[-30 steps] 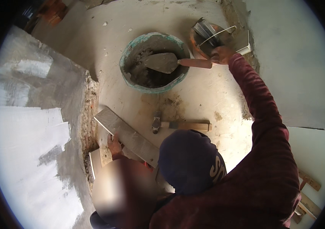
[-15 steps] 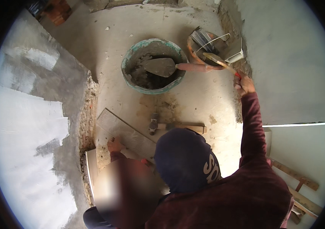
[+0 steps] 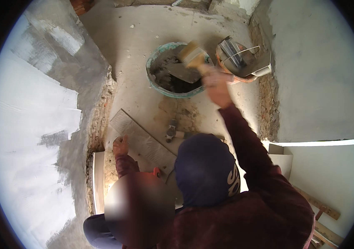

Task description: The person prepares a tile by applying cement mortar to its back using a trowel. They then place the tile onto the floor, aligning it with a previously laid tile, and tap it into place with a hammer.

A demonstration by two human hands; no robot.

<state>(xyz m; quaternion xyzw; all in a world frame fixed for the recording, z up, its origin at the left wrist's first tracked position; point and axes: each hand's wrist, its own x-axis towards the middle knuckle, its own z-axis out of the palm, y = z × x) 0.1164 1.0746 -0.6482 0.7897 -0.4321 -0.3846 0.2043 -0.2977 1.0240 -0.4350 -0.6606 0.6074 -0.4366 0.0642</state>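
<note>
My right hand [image 3: 217, 88] is closed around the handle of a wide flat brush [image 3: 192, 56] with pale bristles, blurred by motion. The brush is over the right side of a round green-rimmed bucket [image 3: 151, 79] holding grey mortar. A trowel [image 3: 185, 74] lies across the bucket; my hand and the brush partly cover its handle. On the floor at lower left, a long grey tile [image 3: 141, 139] shows ridged lines on its upper face. My left hand [image 3: 121, 146] is at the tile's left edge, fingers bent against it. A blurred patch hides the rest of that arm.
An orange bucket [image 3: 222, 62] with tools and a pale container stands at the far right by the wall. A hammer [image 3: 171, 130] lies beyond the dark blue head covering [image 3: 204, 174], which hides its handle. Rough broken wall edge [image 3: 102, 112] runs along the left. Wooden pieces [image 3: 326, 209] are at lower right.
My right hand has swung left with the brush, from beside the orange bucket to over the mortar bucket. My left hand stays by the tile's edge. The whole view has shifted slightly.
</note>
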